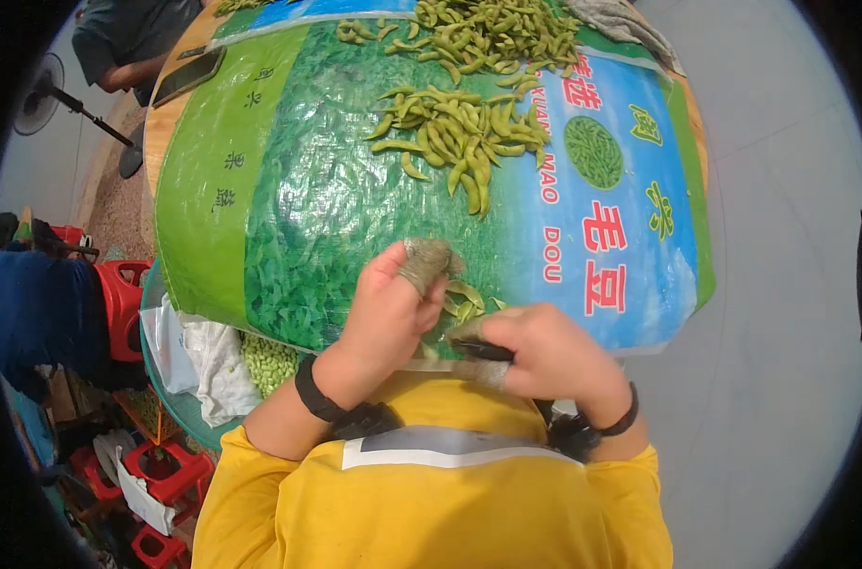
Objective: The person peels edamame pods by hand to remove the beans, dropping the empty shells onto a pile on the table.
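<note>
At the near edge of the green printed woven sack (288, 218), the left hand (388, 318) curls its fingers together, a grey fingertip guard (426, 261) raised, just beside a few small green soybean pods (464, 302); whether it grips one, I cannot tell. The right hand (549, 356) pinches a dark narrow tool (483, 351). A loose pile of green pods (459, 137) lies farther up.

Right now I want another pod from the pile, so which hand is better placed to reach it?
Probably the left hand: it sits nearer the pile of pods, while the right hand lies further back and holds a dark object.
</note>
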Motion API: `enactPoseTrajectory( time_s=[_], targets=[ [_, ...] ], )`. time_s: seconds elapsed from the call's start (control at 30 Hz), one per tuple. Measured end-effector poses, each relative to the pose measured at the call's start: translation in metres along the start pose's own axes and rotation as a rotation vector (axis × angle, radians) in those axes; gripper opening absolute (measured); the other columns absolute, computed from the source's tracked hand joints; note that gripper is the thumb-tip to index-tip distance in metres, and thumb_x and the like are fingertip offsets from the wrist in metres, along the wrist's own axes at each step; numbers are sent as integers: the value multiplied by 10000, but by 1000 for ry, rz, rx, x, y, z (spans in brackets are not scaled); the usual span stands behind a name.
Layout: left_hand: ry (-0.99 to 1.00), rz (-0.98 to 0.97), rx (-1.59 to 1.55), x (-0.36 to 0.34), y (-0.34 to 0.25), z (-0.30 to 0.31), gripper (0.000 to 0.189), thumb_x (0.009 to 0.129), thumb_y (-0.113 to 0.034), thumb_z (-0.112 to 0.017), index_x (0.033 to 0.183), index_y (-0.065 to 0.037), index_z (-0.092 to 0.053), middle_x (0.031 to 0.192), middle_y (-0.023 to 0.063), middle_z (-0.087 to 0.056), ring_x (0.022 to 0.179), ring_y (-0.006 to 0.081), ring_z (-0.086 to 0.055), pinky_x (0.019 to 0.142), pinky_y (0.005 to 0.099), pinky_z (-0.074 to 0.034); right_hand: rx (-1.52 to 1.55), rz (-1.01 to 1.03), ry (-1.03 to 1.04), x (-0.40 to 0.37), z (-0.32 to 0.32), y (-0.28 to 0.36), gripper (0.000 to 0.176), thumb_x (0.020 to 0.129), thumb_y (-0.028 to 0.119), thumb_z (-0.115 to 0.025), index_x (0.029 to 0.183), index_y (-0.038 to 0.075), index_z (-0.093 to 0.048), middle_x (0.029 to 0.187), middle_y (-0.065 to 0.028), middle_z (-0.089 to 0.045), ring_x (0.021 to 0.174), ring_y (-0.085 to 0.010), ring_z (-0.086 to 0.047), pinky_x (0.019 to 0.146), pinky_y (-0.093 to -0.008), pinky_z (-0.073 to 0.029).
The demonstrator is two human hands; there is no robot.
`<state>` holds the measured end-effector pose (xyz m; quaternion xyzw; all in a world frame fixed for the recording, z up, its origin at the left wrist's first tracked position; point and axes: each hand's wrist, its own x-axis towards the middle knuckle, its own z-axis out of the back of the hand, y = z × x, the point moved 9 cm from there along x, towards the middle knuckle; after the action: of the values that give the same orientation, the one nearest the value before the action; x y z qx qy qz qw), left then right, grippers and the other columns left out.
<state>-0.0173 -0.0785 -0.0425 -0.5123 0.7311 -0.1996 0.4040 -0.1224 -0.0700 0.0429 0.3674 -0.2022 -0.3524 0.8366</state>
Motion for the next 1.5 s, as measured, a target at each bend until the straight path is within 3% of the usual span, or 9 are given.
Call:
enactPoseTrajectory(
  time_s=[0.1, 0.17, 0.47, 0.77, 0.9, 1.03, 1.1, 1.27, 1.5],
  targets=[
    [109, 88, -215, 2, 3, 0, 181, 906, -199, -509, 966, -35, -558, 706, 46, -545, 459, 74, -376, 398, 189, -258, -70, -200, 63, 11, 13, -24, 250, 765, 226, -669, 784, 1, -560, 711, -190, -584, 654, -371, -580, 576, -433, -463],
    [178, 100, -301, 0, 2, -6, 202, 911, -206, -484, 972, -27, -555, 741, 68, -574, 464, 84, -392, 386, 197, -267, -318, -278, -332, 25, 55, -31, 254, 767, 230, -666, 801, 3, -558, 690, -206, -584, 655, -388, -580, 586, -441, -462],
    [193, 88, -171, -4, -1, -10, 230, 930, -229, -478, 1003, -20, -539, 728, 33, -503, 495, 76, -384, 394, 181, -270, -267, -188, -606, 50, 52, -55, 238, 736, 146, -689, 874, 10, -551, 807, -190, -596, 747, -389, -584, 633, -438, -466],
    [142, 70, 115, -1, 11, -29, 162, 924, -172, -514, 1028, -72, -587, 658, -74, -471, 497, 8, -350, 423, 182, -238, -250, -60, -462, -5, 29, -10, 232, 773, 82, -639, 974, 2, -555, 848, -179, -593, 774, -360, -590, 659, -392, -483],
    [128, 29, 311, -6, 4, -32, 157, 929, -158, -496, 1003, -61, -596, 704, -58, -523, 548, 28, -423, 470, 184, -317, 75, -196, -376, -20, 29, -28, 331, 839, 96, -582, 1144, -10, -510, 938, -205, -612, 854, -364, -613, 699, -372, -496],
    [223, -124, 600, -13, -1, -45, 158, 908, -105, -477, 982, -32, -597, 777, 18, -599, 672, 117, -536, 605, 264, -437, 189, -285, -237, -20, 22, -26, 361, 842, 85, -557, 1182, -10, -482, 996, -250, -601, 914, -400, -596, 739, -409, -492],
    [232, -190, 702, -13, -3, -45, 161, 894, -90, -478, 981, -20, -594, 800, 62, -623, 707, 167, -574, 648, 303, -462, 73, -227, -167, -18, 19, -18, 372, 871, 34, -523, 1238, 1, -471, 885, -122, -642, 737, -166, -644, 679, -279, -499],
    [217, -333, 918, -16, -7, -45, 140, 839, -73, -509, 939, 8, -564, 802, 207, -593, 735, 361, -588, 657, 377, -467, 138, -207, -138, -20, 17, -20, 411, 865, 23, -511, 1273, 31, -463, 890, -124, -639, 710, -168, -633, 670, -279, -497],
    [210, -431, 1170, -23, -19, -55, 94, 826, -64, -514, 875, 11, -541, 794, 235, -582, 748, 418, -570, 637, 421, -466, 190, -269, -59, -22, 14, -25, 431, 875, 24, -500, 1302, 47, -449, 861, -87, -621, 675, -136, -597, 646, -256, -478]
  ],
)
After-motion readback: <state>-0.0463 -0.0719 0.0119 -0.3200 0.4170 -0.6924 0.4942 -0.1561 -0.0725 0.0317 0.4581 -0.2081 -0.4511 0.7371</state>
